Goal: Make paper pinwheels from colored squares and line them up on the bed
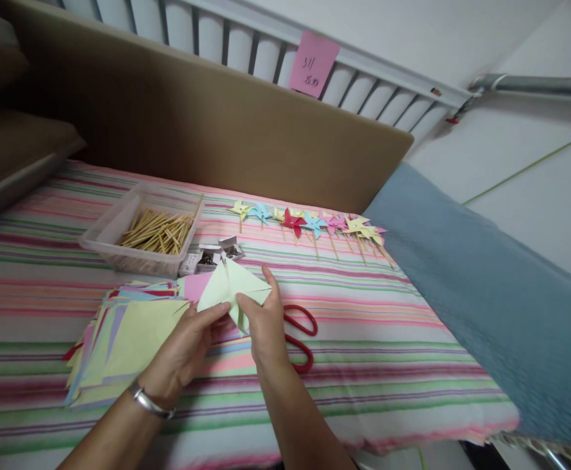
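Observation:
A pale green paper square, slit in from its corners, is held up between both hands. My left hand pinches its lower left part, thumb on top and fingers underneath. My right hand grips the right side, its thumb pressing near the middle, where one piece of the paper bends inward. Beneath and to the left lies a stack of coloured paper squares. Just right of my right hand are red-handled scissors, their blades hidden. Behind the paper stand small open boxes of metal pins.
A clear plastic tub holds many thin wooden sticks. Several finished paper pinwheels on sticks lie in a row at the back. A cardboard panel stands behind the striped tablecloth. Blue fabric lies to the right.

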`<state>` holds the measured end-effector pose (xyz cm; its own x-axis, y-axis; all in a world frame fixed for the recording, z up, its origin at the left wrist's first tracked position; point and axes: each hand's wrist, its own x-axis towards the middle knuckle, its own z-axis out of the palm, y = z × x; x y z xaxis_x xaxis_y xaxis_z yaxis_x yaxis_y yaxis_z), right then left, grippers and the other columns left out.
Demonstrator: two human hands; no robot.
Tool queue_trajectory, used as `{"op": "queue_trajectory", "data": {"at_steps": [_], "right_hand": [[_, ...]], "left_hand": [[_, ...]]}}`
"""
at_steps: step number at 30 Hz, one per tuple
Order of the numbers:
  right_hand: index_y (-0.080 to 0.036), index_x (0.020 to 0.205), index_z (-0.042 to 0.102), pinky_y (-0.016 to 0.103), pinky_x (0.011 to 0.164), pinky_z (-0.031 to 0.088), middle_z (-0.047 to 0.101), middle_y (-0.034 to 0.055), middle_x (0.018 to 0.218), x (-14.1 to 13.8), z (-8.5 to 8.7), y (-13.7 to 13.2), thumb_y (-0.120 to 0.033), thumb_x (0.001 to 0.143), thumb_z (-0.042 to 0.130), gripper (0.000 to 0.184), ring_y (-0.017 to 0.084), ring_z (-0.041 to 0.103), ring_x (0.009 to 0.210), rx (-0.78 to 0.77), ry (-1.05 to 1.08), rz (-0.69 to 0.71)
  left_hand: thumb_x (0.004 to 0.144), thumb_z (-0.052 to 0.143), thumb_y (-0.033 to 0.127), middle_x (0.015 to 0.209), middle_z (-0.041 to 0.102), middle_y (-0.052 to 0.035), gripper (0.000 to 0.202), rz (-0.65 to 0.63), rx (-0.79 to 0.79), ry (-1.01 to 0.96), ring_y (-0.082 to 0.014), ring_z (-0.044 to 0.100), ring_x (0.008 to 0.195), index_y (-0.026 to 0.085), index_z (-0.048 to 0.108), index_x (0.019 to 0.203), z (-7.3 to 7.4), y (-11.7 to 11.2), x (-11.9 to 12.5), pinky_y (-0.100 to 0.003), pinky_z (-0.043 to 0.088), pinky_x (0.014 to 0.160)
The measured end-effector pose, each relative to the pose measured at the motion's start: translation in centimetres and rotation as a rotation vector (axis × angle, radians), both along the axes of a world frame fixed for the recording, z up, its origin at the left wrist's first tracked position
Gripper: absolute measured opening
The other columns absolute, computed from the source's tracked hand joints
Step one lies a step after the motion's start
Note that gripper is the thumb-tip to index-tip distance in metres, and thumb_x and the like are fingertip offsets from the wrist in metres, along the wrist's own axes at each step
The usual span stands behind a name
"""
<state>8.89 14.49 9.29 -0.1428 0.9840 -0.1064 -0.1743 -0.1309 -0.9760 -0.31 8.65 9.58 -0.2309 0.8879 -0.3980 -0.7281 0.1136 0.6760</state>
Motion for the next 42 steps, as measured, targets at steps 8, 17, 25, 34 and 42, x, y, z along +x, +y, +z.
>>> {"op": "queue_trajectory", "data": {"at_steps": [8, 17, 25, 34, 42], "right_hand": [[-0.020, 0.135, 0.039, 0.030, 0.079, 0.050, 0.067, 0.0054, 0.102, 0.0, 0.3, 0.4, -0.018, 0.066, 0.064, 0.073, 0.019, 0.064, 0.088, 0.111, -0.129, -0.103], [-0.020, 0.132, 0.042, 0.030, 0.071, 0.053, 0.069, 0.0047, 0.097, -0.7, -0.9, -0.2, -0.020, 0.062, 0.069, 0.075, 0.019, 0.066, 0.080, -0.037, 0.053, -0.048], [-0.019, 0.132, 0.040, 0.031, 0.076, 0.053, 0.071, 0.0036, 0.091, -1.0, -0.5, -1.0, -0.016, 0.064, 0.069, 0.074, 0.019, 0.066, 0.082, -0.052, 0.118, 0.006], [-0.019, 0.136, 0.035, 0.031, 0.073, 0.053, 0.067, 0.0040, 0.092, -0.9, -0.7, -1.0, -0.022, 0.076, 0.062, 0.067, 0.017, 0.064, 0.078, 0.067, -0.012, 0.066], [-0.033, 0.122, 0.057, 0.050, 0.105, 0.033, 0.030, 0.0046, 0.146, 0.1, -0.7, -1.3, -0.002, 0.081, 0.046, 0.052, 0.027, 0.029, 0.134, 1.045, -0.689, 0.177]], "left_hand": [[0.064, 0.078, 0.023, 0.080, 0.066, 0.0022, 0.018, 0.247, 0.010, -0.049, -0.0120, 0.060, 0.076, 0.018, 0.065, 0.077, -1.3, 0.0, 1.7, -0.024, 0.046, 0.073], [0.063, 0.078, 0.025, 0.069, 0.066, 0.0015, 0.016, 0.163, 0.060, -0.024, -0.0113, 0.057, 0.066, 0.016, 0.065, 0.066, -1.2, 0.2, 1.3, -0.023, 0.043, 0.065], [0.057, 0.080, 0.022, 0.050, 0.056, 0.0062, 0.026, 0.231, 0.001, -0.002, -0.0084, 0.048, 0.050, 0.016, 0.056, 0.052, -0.7, 0.4, 1.2, -0.021, 0.038, 0.052], [0.057, 0.079, 0.022, 0.054, 0.061, 0.0050, 0.017, 0.268, -0.010, 0.032, -0.0101, 0.054, 0.053, 0.015, 0.063, 0.060, -1.2, 0.7, -0.5, -0.022, 0.041, 0.055], [0.056, 0.073, 0.007, 0.065, 0.072, -0.0014, 0.012, 0.364, -0.009, -0.020, -0.0163, 0.063, 0.064, 0.015, 0.070, 0.064, -0.2, 0.8, -3.8, -0.026, 0.050, 0.068]]}}
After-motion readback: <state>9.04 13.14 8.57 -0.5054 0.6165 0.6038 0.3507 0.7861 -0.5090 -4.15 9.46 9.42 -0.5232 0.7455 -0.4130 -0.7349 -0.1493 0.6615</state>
